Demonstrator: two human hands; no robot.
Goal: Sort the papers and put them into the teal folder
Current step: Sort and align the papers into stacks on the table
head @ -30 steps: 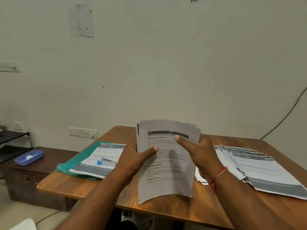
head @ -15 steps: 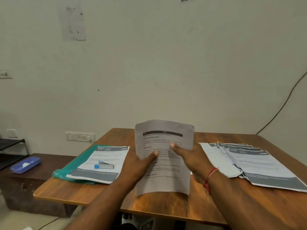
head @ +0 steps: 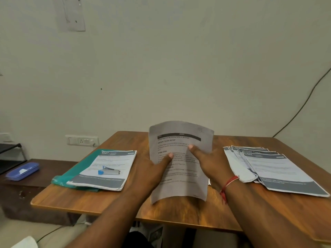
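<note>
Grey-white printed papers [head: 182,176], slightly bowed

Bare table [head: 179,213] lies open along the near edge and in strips either side of the sheet [head: 180,176], which the left hand [head: 152,172] and right hand [head: 213,163] hold up mid-table. A stapler [head: 108,171] tops the stack [head: 114,161] on the folder [head: 77,169] at left; fanned papers [head: 279,170] cover the right.

Stapler [head: 108,171] on papers [head: 123,158] atop folder [head: 80,167] (left); fanned sheets [head: 279,172] right.

Blue case [head: 22,171] on dark bench [head: 52,173]; wall socket [head: 82,140]; stapler [head: 108,171]
</note>
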